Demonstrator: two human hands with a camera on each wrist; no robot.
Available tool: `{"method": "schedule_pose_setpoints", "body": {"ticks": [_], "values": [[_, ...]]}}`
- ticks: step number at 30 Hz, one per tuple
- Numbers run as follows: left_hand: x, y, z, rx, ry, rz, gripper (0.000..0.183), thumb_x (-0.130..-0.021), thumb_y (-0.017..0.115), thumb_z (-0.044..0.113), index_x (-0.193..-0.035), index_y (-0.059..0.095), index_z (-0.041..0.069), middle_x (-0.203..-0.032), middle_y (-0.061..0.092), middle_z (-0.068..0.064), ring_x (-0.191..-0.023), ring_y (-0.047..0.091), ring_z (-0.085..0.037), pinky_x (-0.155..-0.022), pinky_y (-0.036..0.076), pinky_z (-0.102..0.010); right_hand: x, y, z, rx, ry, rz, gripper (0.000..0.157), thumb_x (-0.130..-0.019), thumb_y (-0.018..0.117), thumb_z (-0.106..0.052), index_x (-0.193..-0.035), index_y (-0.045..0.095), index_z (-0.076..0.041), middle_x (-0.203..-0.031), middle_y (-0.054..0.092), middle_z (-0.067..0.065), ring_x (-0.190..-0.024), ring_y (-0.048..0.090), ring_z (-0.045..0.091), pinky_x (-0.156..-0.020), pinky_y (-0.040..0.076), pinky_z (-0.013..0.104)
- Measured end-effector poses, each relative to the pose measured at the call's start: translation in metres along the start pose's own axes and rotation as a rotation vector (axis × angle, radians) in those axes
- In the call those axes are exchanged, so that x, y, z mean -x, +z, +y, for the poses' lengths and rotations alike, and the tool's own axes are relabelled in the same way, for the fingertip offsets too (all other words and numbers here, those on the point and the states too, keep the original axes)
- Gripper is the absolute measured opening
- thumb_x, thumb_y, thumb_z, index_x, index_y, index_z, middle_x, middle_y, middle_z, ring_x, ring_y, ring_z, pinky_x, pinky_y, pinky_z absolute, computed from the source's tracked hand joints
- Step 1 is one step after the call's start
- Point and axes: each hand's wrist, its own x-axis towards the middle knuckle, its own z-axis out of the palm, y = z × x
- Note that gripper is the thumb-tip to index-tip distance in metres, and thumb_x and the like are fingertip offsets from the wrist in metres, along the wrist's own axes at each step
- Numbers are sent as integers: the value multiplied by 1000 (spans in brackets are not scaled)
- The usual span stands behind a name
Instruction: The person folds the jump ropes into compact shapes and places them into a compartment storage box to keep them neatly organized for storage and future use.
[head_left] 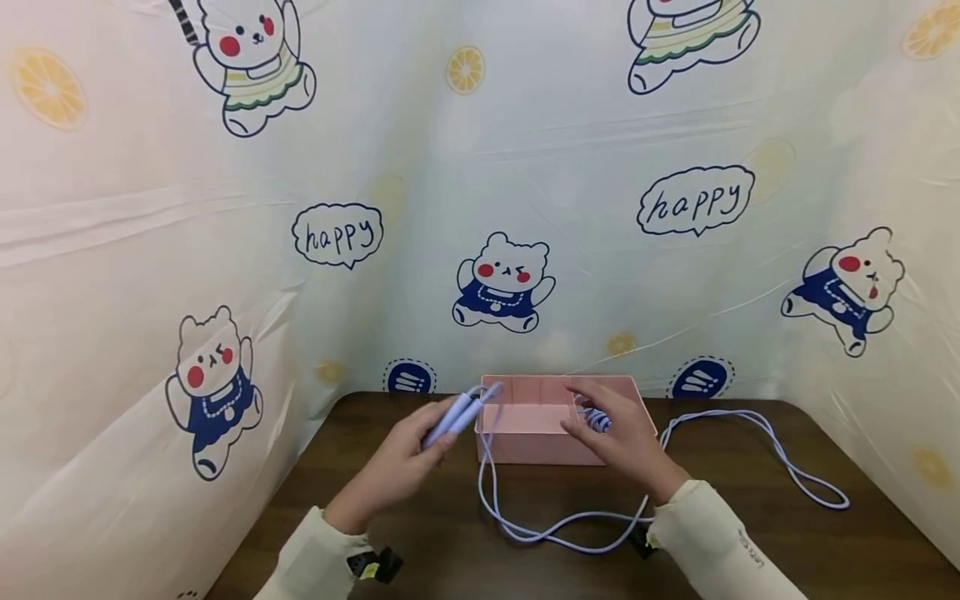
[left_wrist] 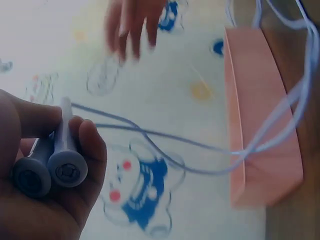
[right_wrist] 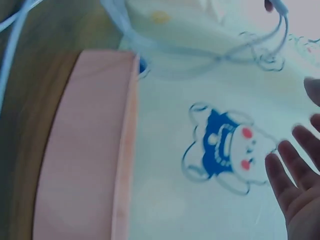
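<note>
Left hand [head_left: 408, 454]: curled round two rope handles [head_left: 453, 417] — gripped side by side, near the box's left end.
Rope [head_left: 585, 549]: hung from the handles, trailed onto the table in front of the box; a loop is laid out at right.
Right hand [head_left: 626, 437]: fingers spread, held by the box's right end.
Coil [head_left: 597, 419]: partly hidden by right hand, seen at the box.
Box [head_left: 540, 448]: pink, open-topped, set on brown table [head_left: 420, 533].

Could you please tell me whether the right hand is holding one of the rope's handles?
No, the left hand grips both handles, while the right hand holds neither.
</note>
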Motion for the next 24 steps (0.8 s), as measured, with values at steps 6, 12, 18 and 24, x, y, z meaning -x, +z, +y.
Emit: {"method": "schedule_pose_setpoints", "body": {"ticks": [6,12,18,24], "values": [[-1,33,13,132,-18,-117,44,-100,55,12,-143,47,11,-99,55,-6,-74,60,-18,-61,54,-30,-13,17,-22,-62,-55,10,72,-80,82,-19,-144,47,-20,-147,44,2,-125,52,23,-94,46,43],[5,58,16,375,-62,-238,44,-102,51,14,-144,43,8,-106,64,-11,-74,59,-12,-65,55,-34,-11,24,-27,-89,-102,-20,55,-83,78,-9,-133,59,-19,-136,55,-3,-125,51,23,-97,44,46],[10,63,12,481,-17,-312,43,-102,49,8,-144,42,7,-109,63,-15,-74,58,-11,-65,55,-37,-4,25,-27,-141,-181,-127,41,-85,74,-2,-122,67,-17,-121,65,-2,-113,58,18,-92,49,41],[12,64,9,539,3,-412,39,-101,50,7,-139,45,3,-108,62,-19,-75,60,-11,-65,55,-33,-1,20,-31,-207,-170,-227,28,-87,67,3,-103,72,-19,-97,68,-10,-84,57,9,-73,51,32]]}}
